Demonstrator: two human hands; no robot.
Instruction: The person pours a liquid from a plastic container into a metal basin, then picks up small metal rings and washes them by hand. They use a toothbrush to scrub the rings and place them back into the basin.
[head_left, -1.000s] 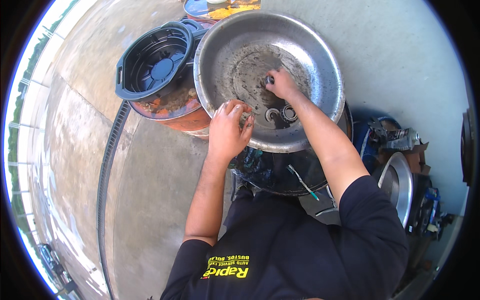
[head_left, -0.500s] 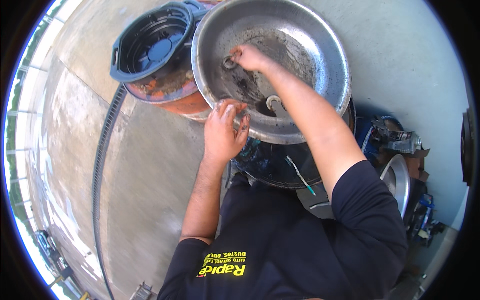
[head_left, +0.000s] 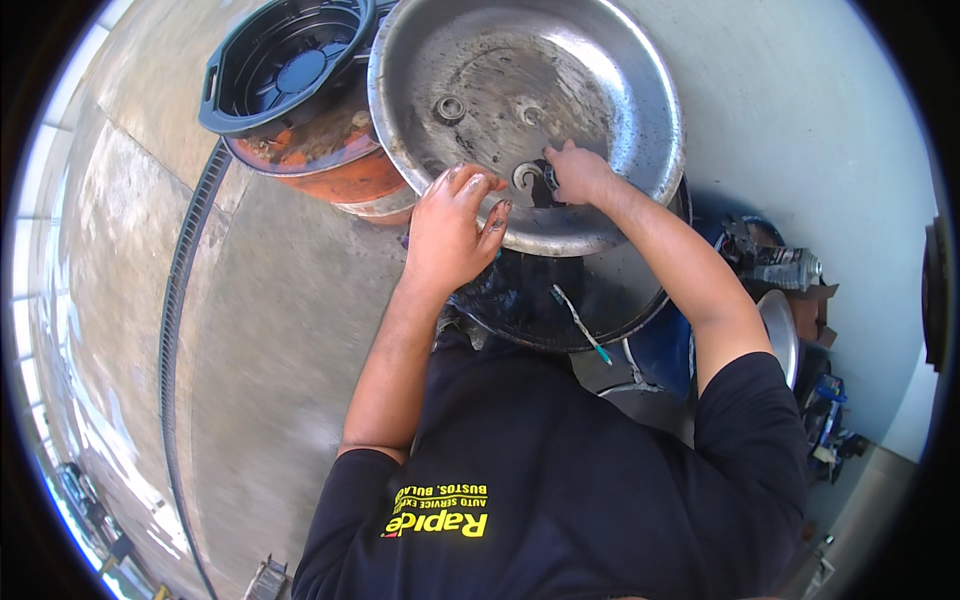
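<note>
A wide metal basin (head_left: 655, 110) with grimy dark stains stands on a dark drum (head_left: 610, 315). Inside, at the left, lies a round metal ring piece (head_left: 450, 109). A small pale round piece (head_left: 530, 113) sits near the middle. Toward the near wall lies a pale curved ring piece (head_left: 524, 176) beside a dark patch. My right hand (head_left: 582, 175) reaches into the basin there, fingers closed around a small dark thing whose kind I cannot make out. Over the near-left rim is my left hand (head_left: 450, 228), smudged dark, its fingers curved and thumb apart, with nothing visible between them.
A black drain pan (head_left: 225, 110) rests on an orange drum (head_left: 350, 185) at the left. A toothbrush (head_left: 580, 322) lies on the dark drum below the basin. Cans and a cardboard box (head_left: 812, 312) stand by the right wall. A dark ribbed floor strip (head_left: 180, 280) runs along the left.
My right hand has left the round ring piece and moved right and nearer, to the dark thing beside the curved piece. The left hand stays by the near rim. The view has shifted slightly.
</note>
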